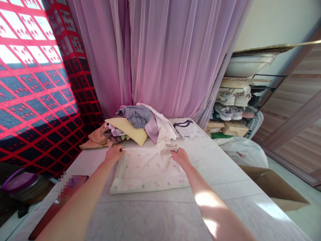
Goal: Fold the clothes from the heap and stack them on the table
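At the centre of the frame, a white garment (147, 169) with small pastel prints lies flat on the table (225, 174), its lower edge folded straight. The left hand (114, 154) rests on the garment's upper left corner with its fingers drawn together; whether it grips the cloth cannot be told. The right hand (180, 156) is at the upper right edge, its fingers (173, 153) curled and pinching a fold of the fabric near the neckline. Both forearms run in from the bottom of the frame.

Just behind the garment, and touching its upper edge, is a loose pile of clothes (135, 125) in grey, yellow, lilac and tan. To the right of the pile lies a folded white top (189, 130) with dark trim. A purple curtain (175, 57) hangs behind the table. A red patterned cloth (30, 100) fills the upper left. At the right stands a shoe rack (233, 103), with a cardboard box (276, 187) at the lower right.
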The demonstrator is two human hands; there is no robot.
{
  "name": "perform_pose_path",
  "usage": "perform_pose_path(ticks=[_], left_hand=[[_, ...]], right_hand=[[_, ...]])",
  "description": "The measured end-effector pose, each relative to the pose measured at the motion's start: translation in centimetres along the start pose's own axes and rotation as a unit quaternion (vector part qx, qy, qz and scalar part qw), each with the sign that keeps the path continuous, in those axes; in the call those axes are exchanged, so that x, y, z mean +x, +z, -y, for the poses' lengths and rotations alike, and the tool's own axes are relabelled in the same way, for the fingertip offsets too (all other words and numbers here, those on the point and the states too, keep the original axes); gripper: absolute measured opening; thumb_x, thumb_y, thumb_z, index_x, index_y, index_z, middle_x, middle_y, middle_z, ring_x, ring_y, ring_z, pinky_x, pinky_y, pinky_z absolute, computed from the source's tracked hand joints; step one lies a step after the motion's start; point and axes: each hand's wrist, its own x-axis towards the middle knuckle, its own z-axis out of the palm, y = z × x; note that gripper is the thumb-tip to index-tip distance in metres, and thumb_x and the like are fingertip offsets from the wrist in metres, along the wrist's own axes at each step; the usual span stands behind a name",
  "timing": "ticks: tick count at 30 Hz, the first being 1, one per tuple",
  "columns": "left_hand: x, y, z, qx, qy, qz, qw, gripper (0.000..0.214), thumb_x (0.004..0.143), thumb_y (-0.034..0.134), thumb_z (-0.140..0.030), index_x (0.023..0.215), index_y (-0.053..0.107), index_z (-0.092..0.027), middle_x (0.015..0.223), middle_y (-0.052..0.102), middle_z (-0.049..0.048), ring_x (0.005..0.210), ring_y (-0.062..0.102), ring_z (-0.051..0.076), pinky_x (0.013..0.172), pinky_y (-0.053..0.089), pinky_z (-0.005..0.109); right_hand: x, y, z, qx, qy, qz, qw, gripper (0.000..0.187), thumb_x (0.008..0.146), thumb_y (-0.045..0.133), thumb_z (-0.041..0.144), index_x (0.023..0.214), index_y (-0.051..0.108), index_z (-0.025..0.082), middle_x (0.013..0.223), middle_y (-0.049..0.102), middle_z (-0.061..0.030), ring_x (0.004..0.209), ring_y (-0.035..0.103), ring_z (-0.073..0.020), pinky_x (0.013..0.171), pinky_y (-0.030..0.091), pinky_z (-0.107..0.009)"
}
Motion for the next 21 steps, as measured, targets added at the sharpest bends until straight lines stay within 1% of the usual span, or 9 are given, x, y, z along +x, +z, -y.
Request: perform_pose_path(ticks=[3,7,9,10,12,14,16,18,21], left_hand=[[0.1,0.1,-0.2,-0.002,-0.004,-0.020,1.000,0.026,0.086,0.045,-0.036,0.100,0.062,-0.023,0.102,0.069,0.0068,0.094,0.064,0.024,0.072,0.047,0.031],[-1.4,0.9,-0.6,0.000,-0.006,-0.050,0.999,0.036,0.087,0.043,-0.030,0.120,0.056,-0.022,0.122,0.059,0.0109,0.103,0.061,0.024,0.079,0.048,0.033],[-2.9,1.2,-0.6,0.004,0.039,-0.080,0.996,0.039,0.087,0.045,-0.030,0.123,0.055,-0.022,0.127,0.056,0.0106,0.107,0.059,0.023,0.086,0.046,0.034],[-3.9,1.2,-0.6,0.007,0.084,-0.082,0.993,0.036,0.087,0.044,-0.032,0.119,0.058,-0.022,0.124,0.058,0.0094,0.108,0.058,0.023,0.089,0.045,0.034],[-6.0,0.9,-0.4,0.010,0.189,-0.032,0.981,0.030,0.089,0.044,-0.038,0.104,0.066,-0.024,0.111,0.065,0.0060,0.105,0.058,0.022,0.092,0.042,0.034],[-7.9,0.4,0.0,0.004,0.252,0.050,0.966,0.028,0.086,0.050,-0.045,0.095,0.069,-0.027,0.102,0.068,0.0034,0.101,0.059,0.022,0.091,0.041,0.034],[-9.3,-0.1,0.4,-0.006,0.264,0.099,0.960,0.025,0.078,0.059,-0.049,0.089,0.070,-0.029,0.102,0.068,0.0025,0.102,0.058,0.023,0.091,0.040,0.035],[-10.2,-0.6,0.7,-0.014,0.261,0.113,0.958,0.021,0.073,0.065,-0.048,0.078,0.069,-0.028,0.105,0.067,0.0026,0.107,0.056,0.025,0.093,0.038,0.037],[-10.8,-1.2,0.8,-0.021,0.267,0.130,0.955,0.020,0.074,0.062,-0.043,0.068,0.064,-0.025,0.097,0.067,0.0030,0.102,0.057,0.024,0.090,0.038,0.035]], right_hand=[[1.0,-0.2,0.3,0.080,0.039,0.012,0.996,0.032,0.081,0.050,0.030,0.105,0.063,0.014,0.067,0.070,-0.0033,0.057,0.067,-0.0162,0.053,0.051,-0.024],[1.4,0.3,0.5,0.172,0.054,0.000,0.984,0.029,0.081,0.050,0.026,0.106,0.058,0.015,0.087,0.071,-0.0066,0.069,0.070,-0.0148,0.057,0.054,-0.022],[1.2,0.7,0.3,0.205,0.055,0.004,0.977,0.022,0.079,0.052,0.025,0.097,0.059,0.016,0.090,0.070,-0.0065,0.074,0.070,-0.0155,0.059,0.056,-0.022],[1.0,0.9,0.2,0.220,0.056,0.007,0.974,0.018,0.079,0.053,0.025,0.093,0.060,0.016,0.089,0.070,-0.0060,0.077,0.070,-0.0159,0.060,0.056,-0.023],[0.7,1.1,0.1,0.247,0.061,0.010,0.967,0.012,0.078,0.054,0.024,0.086,0.059,0.017,0.085,0.069,-0.0048,0.078,0.070,-0.0164,0.062,0.057,-0.023],[0.5,1.1,0.1,0.270,0.069,0.007,0.960,0.009,0.079,0.053,0.024,0.084,0.057,0.018,0.083,0.068,-0.0039,0.076,0.071,-0.0169,0.061,0.057,-0.024],[0.5,0.9,0.4,0.290,0.076,-0.006,0.954,0.009,0.080,0.051,0.025,0.085,0.055,0.018,0.083,0.067,-0.0037,0.073,0.071,-0.0170,0.060,0.058,-0.025],[0.4,0.6,0.8,0.309,0.078,-0.022,0.948,0.010,0.081,0.049,0.026,0.087,0.053,0.019,0.084,0.067,-0.0038,0.072,0.071,-0.0168,0.060,0.058,-0.025],[0.5,0.2,1.5,0.335,0.069,-0.042,0.939,0.012,0.083,0.045,0.029,0.088,0.051,0.020,0.088,0.067,-0.0037,0.077,0.071,-0.0160,0.065,0.058,-0.024]])
